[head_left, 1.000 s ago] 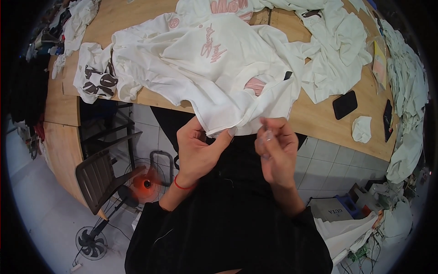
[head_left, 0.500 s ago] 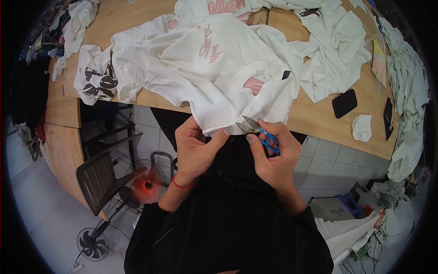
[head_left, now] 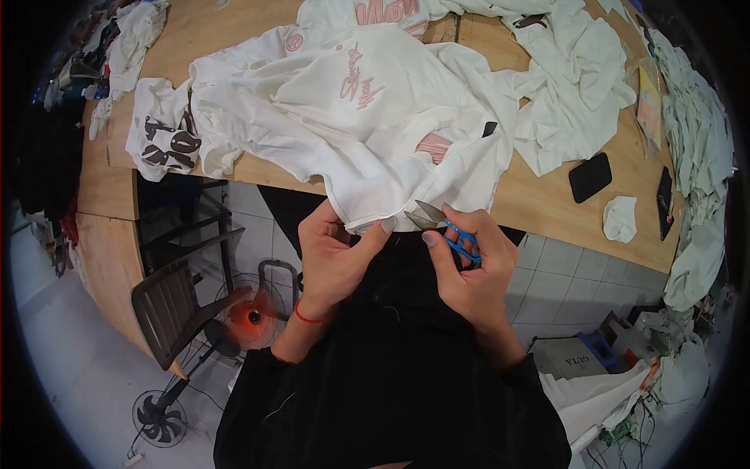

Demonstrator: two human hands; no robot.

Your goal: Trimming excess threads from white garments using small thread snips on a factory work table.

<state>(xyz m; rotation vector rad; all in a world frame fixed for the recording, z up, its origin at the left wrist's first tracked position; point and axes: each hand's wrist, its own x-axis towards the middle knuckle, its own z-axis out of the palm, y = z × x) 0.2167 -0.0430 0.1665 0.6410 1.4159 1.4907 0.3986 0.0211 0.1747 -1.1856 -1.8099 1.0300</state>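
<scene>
A white shirt [head_left: 312, 117] with pink lettering is spread over the table, its near edge hanging off toward me. My left hand [head_left: 334, 248] pinches that edge between thumb and fingers. In my right hand [head_left: 478, 262] is a pair of small thread snips [head_left: 462, 241] with blue handles. The snips' blades are parted and point left, close to the shirt's edge, a short way from my left thumb. Whether a thread lies between the blades is too small to tell.
On the wooden table [head_left: 531, 199] lie a black phone [head_left: 591, 177], a crumpled white scrap [head_left: 619, 219] and another white garment [head_left: 574, 102]. A dark-printed white piece [head_left: 164, 133] is at the left. Below stand a chair [head_left: 168, 309] and fans, one orange [head_left: 251, 315].
Both hands stay almost in place. My right hand has shifted very slightly right and down with the snips, and their blades look a little closer together.
</scene>
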